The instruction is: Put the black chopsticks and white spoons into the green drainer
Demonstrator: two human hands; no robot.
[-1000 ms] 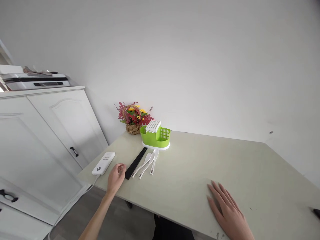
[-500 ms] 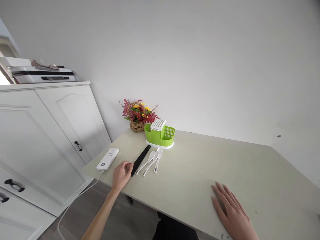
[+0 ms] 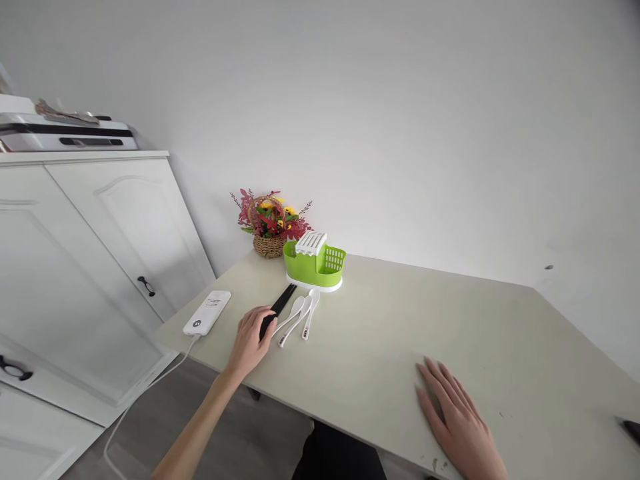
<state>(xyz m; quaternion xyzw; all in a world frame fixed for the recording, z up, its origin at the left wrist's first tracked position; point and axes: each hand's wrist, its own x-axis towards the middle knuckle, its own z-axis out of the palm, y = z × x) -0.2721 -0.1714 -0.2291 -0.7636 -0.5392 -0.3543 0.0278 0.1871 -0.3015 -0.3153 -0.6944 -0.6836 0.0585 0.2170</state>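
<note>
My left hand point(image 3: 254, 339) is closed round the near end of a bundle of black chopsticks point(image 3: 283, 301), which lies on the table with its far tips by the cutlery holder. Just right of the fingers are several white spoons point(image 3: 306, 319) side by side, one handle partly hidden by my hand. Behind them stands the green cutlery holder point(image 3: 303, 269), with a white slotted top and a white base. My right hand point(image 3: 459, 419) rests flat on the table, fingers stretched out, holding nothing.
A white power bank point(image 3: 208, 313) with a white cable lies left of my left hand. A wicker basket of artificial flowers point(image 3: 270, 247) stands by the wall. White cabinets point(image 3: 125, 220) border the table point(image 3: 380, 320) on the left. A dark object point(image 3: 633, 429) shows at the right edge.
My left hand has moved right, from beside the chopsticks onto their near end, and its fingers have closed round them. The right hand stays flat. The view has shifted slightly.
</note>
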